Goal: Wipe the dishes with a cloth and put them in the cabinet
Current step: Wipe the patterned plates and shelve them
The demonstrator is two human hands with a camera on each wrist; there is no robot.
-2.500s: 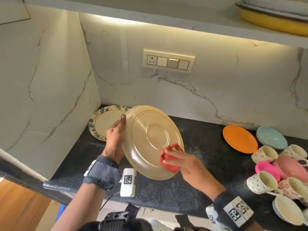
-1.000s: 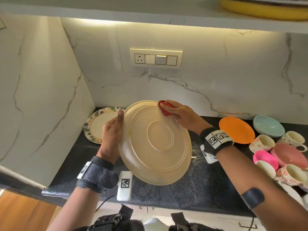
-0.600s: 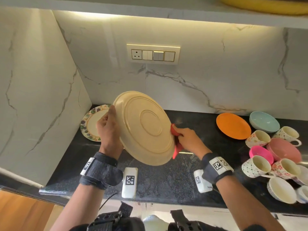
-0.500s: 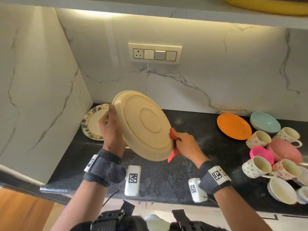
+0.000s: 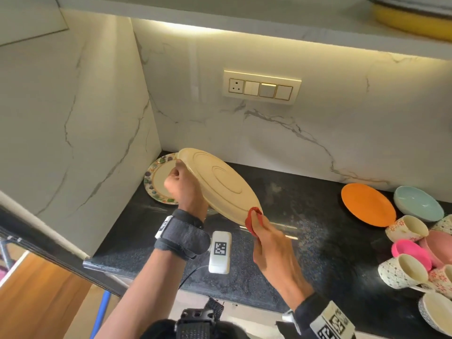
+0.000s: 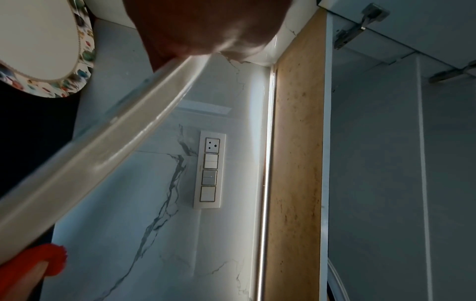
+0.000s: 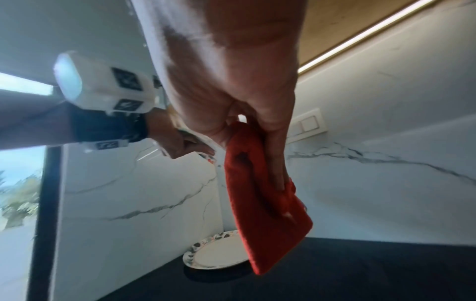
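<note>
A large cream plate (image 5: 220,187) is held tilted above the black counter, underside up. My left hand (image 5: 182,185) grips its far-left rim; the left wrist view shows that rim (image 6: 103,146) edge-on under my fingers. My right hand (image 5: 266,237) holds a red cloth (image 5: 253,220) against the plate's near-right edge. In the right wrist view the cloth (image 7: 262,213) hangs down from my fingers and thumb. The plate's top face is hidden.
A floral-rimmed plate (image 5: 159,182) lies on the counter (image 5: 293,253) in the left corner. An orange plate (image 5: 367,204), a pale blue bowl (image 5: 415,204), pink bowls and several patterned cups (image 5: 401,270) crowd the right. A yellow dish (image 5: 411,20) sits on the shelf above.
The plate has tipped flatter and swung left. My right hand slid the cloth from the plate's top rim down round its right side to the near-right edge.
</note>
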